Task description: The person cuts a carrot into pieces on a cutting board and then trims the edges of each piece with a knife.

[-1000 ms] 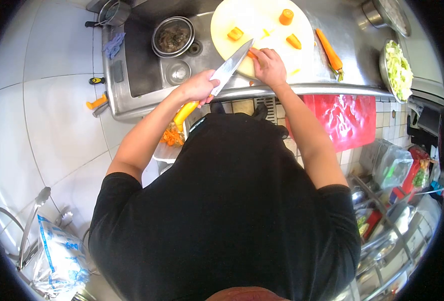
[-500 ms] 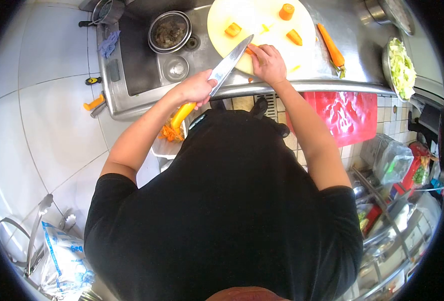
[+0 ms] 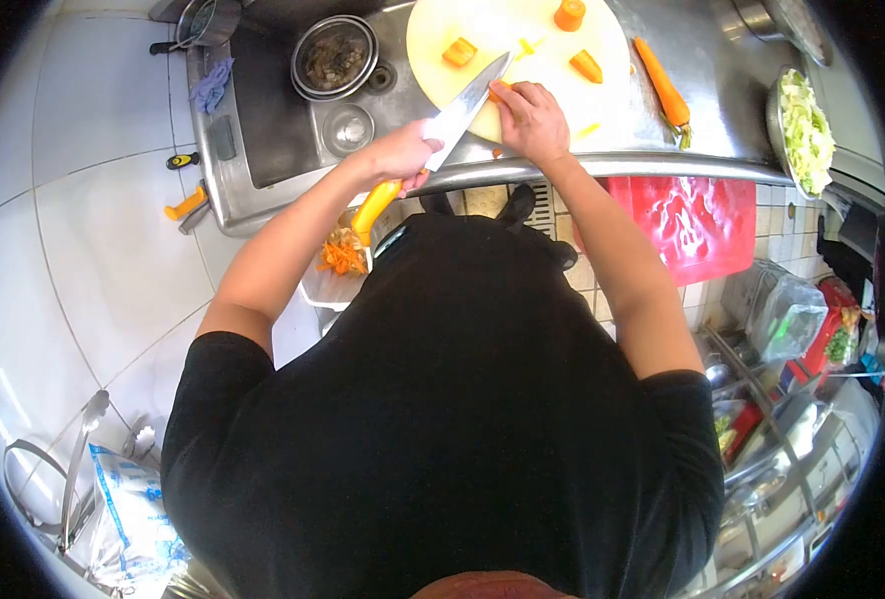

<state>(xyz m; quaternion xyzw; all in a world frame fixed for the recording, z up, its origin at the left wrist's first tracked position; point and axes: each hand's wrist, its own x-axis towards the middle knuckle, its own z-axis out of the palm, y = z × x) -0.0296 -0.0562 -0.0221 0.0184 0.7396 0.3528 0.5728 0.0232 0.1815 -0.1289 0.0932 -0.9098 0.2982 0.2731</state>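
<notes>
My left hand (image 3: 402, 155) is closed on a large knife (image 3: 457, 122) with a yellow handle, gripping it where handle and blade meet. The blade slants up and right across the near left part of a round, pale yellow cutting board (image 3: 437, 60). Its edge lies close to the fingers of my right hand (image 3: 534, 122), which are closed on a small orange carrot piece (image 3: 499, 90), mostly hidden by them. On the board lie an upright carrot stump (image 3: 569, 14), a cut carrot chunk (image 3: 459, 52) and another carrot piece (image 3: 586, 67).
A whole carrot (image 3: 662, 82) lies right of the board. Farther right stands a bowl of chopped pale green vegetable (image 3: 804, 135). The sink (image 3: 263, 120) on the left holds a metal bowl (image 3: 307, 90). Orange peelings (image 3: 343, 254) fill a container below the counter's edge.
The knife has moved slightly up and right, and its blade shows a flatter face. My right hand stays nearly in place at the carrot piece. The whole view has shifted a little.
</notes>
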